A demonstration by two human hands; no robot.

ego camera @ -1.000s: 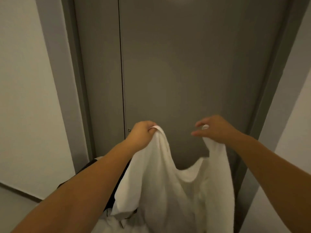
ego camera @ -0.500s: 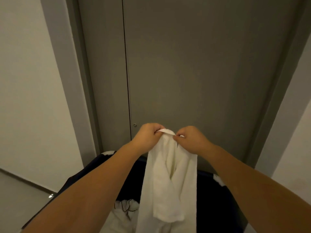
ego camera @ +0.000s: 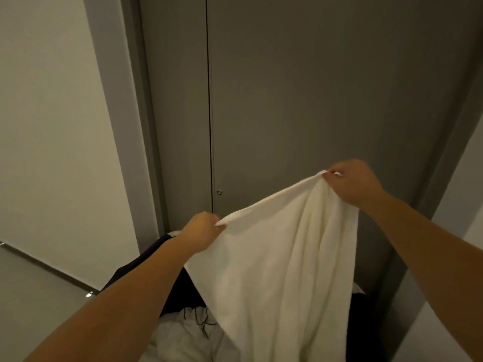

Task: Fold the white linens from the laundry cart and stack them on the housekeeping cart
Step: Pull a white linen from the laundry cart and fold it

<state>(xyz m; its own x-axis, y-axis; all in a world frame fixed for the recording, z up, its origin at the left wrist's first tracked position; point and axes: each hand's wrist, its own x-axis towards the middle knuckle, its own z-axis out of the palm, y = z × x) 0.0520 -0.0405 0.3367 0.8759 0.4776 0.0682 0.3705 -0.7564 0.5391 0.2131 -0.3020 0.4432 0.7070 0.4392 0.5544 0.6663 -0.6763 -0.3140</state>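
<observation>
A white linen [ego camera: 282, 257] hangs in front of me, held up by its top edge. My left hand [ego camera: 201, 231] pinches the lower left end of that edge. My right hand [ego camera: 352, 181] grips the other end, higher and to the right, so the edge runs taut and slanted between them. The cloth drapes down into the dark laundry cart [ego camera: 180, 293] below, where more crumpled white linens [ego camera: 183, 335] lie. The housekeeping cart is out of sight.
Grey double doors [ego camera: 287, 100] stand close behind the cart, with a small lock [ego camera: 219, 192] near the seam. A pale wall [ego camera: 52, 126] is on the left, another pale wall [ego camera: 467, 194] on the right. Grey floor [ego camera: 34, 296] shows at lower left.
Half a second ago my hands met together at the top of the linen. They have now spread apart, the right one rising to the right, and the cloth is stretched open.
</observation>
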